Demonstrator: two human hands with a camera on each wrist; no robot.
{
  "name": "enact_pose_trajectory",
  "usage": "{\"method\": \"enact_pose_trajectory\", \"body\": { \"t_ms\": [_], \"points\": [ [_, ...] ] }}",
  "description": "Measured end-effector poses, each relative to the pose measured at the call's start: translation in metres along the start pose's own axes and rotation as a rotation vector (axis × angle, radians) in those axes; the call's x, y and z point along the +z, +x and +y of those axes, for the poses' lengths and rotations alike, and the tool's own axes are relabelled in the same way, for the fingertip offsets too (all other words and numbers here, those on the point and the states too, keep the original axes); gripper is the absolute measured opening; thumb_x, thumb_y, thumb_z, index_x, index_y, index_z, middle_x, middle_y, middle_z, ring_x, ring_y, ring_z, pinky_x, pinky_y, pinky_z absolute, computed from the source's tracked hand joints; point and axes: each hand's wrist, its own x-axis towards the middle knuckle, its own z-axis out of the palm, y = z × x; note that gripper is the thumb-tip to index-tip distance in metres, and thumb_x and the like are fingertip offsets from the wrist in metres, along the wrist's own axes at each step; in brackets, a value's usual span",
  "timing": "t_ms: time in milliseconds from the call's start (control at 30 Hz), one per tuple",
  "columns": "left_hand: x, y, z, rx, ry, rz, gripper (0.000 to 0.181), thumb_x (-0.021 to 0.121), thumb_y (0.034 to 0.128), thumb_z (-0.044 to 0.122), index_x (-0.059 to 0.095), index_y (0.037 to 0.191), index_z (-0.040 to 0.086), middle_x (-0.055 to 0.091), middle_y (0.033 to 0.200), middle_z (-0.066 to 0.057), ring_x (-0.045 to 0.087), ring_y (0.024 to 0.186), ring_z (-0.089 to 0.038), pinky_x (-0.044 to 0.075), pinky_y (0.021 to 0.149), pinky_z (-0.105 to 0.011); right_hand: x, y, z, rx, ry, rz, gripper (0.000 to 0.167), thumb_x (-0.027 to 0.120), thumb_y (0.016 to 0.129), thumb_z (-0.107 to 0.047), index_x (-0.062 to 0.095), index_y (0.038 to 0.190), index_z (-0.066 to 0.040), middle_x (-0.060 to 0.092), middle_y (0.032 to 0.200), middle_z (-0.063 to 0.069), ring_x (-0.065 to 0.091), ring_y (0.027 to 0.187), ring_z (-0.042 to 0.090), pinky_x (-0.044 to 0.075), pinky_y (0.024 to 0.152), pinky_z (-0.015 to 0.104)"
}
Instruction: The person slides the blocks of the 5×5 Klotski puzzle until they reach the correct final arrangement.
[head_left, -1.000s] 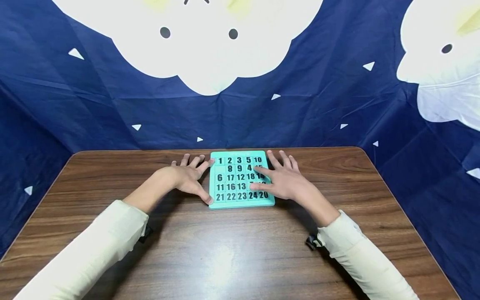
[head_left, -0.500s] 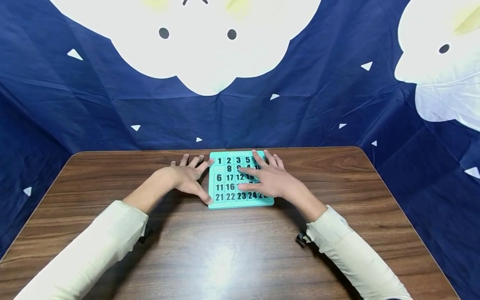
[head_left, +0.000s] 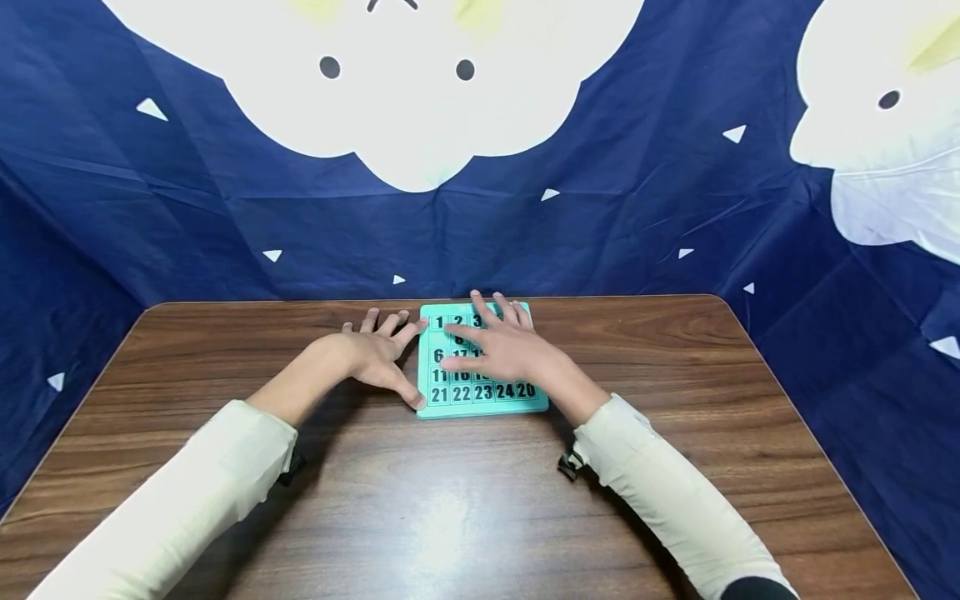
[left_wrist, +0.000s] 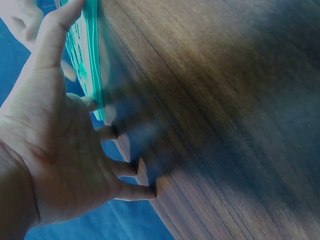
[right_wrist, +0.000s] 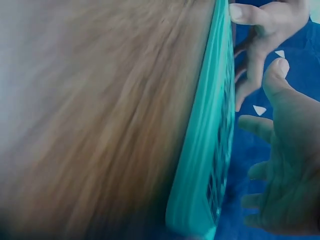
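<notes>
A teal number sliding puzzle [head_left: 483, 408] lies flat near the table's far edge, its tiles printed with black numerals. My left hand [head_left: 367, 358] is spread at its left side, with thumb and index fingertips touching the two left corners. In the left wrist view, the other fingertips of that hand [left_wrist: 55, 140] rest on the wood. My right hand [head_left: 510, 350], fingers extended, is over the puzzle and hides many upper and middle tiles. From the right wrist view, a gap shows between this hand [right_wrist: 295, 170] and the puzzle's face [right_wrist: 200, 130].
The brown wood-grain table [head_left: 360, 500] extends toward me, with a bright light reflection in front of the puzzle. A dark blue cloth [head_left: 187, 233] with white cloud shapes hangs behind the table and along its sides.
My right hand has moved left from the puzzle's right side to over its middle, uncovering the lower right tiles and covering the upper middle ones. My left hand and the puzzle stay put.
</notes>
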Motion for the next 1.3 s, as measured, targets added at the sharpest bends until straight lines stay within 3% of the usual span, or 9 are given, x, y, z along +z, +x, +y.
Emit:
{"method": "enact_pose_trajectory", "body": {
  "t_ms": [200,567,767,867,1133,1300],
  "points": [
    [0.0,0.0,0.0,0.003,0.009,0.003,0.149,0.08,0.0783,0.089,-0.006,0.184,0.03,-0.008,0.191,-0.021,-0.012,0.171,-0.064,0.006,0.128,-0.092,0.002,0.017,-0.01,0.036,-0.018,-0.013,0.084,0.042,0.107,-0.086,0.025,0.179,-0.048,-0.014,0.192,0.007,-0.014,0.178,0.043,-0.006,0.143,0.067],
    [-0.001,0.0,-0.002,0.004,0.0,0.0,0.148,0.082,0.0797,0.087,-0.005,0.184,0.028,-0.011,0.191,-0.022,-0.015,0.171,-0.063,0.003,0.128,-0.092,0.004,-0.006,-0.021,-0.022,-0.065,-0.049,0.09,0.042,0.104,-0.09,0.028,0.179,-0.042,-0.005,0.193,0.011,-0.009,0.177,0.049,-0.001,0.142,0.072],
    [0.001,0.001,-0.002,0.019,-0.009,0.006,0.149,0.082,0.0791,0.087,-0.006,0.184,0.027,-0.01,0.19,-0.023,-0.015,0.17,-0.064,0.004,0.127,-0.093,0.001,-0.004,-0.007,0.087,-0.052,0.051,0.083,0.043,0.107,-0.085,0.034,0.178,-0.043,-0.002,0.193,0.012,-0.006,0.178,0.048,-0.001,0.142,0.07],
    [0.001,0.001,-0.002,0.018,-0.008,0.009,0.149,0.082,0.0787,0.087,-0.005,0.184,0.027,-0.008,0.19,-0.024,-0.013,0.17,-0.065,0.005,0.127,-0.093,0.002,0.001,-0.007,0.103,-0.047,0.035,0.081,0.043,0.107,-0.085,0.034,0.177,-0.046,-0.004,0.192,0.012,-0.009,0.178,0.048,-0.001,0.142,0.07],
    [0.001,0.001,-0.002,0.014,-0.004,0.005,0.149,0.081,0.0785,0.089,-0.004,0.184,0.028,-0.009,0.191,-0.023,-0.013,0.17,-0.065,0.005,0.127,-0.093,0.004,0.011,-0.02,0.053,-0.029,0.006,0.084,0.04,0.107,-0.087,0.027,0.179,-0.045,-0.008,0.192,0.01,-0.012,0.178,0.046,-0.003,0.143,0.069],
    [0.001,0.001,-0.002,0.024,-0.019,0.012,0.151,0.083,0.0777,0.088,-0.006,0.184,0.028,-0.01,0.191,-0.022,-0.016,0.171,-0.064,0.003,0.128,-0.092,-0.003,-0.002,-0.005,0.13,-0.043,0.04,0.087,0.043,0.106,-0.086,0.033,0.179,-0.04,-0.007,0.192,0.01,-0.012,0.178,0.046,-0.004,0.143,0.068]
  ]
}}
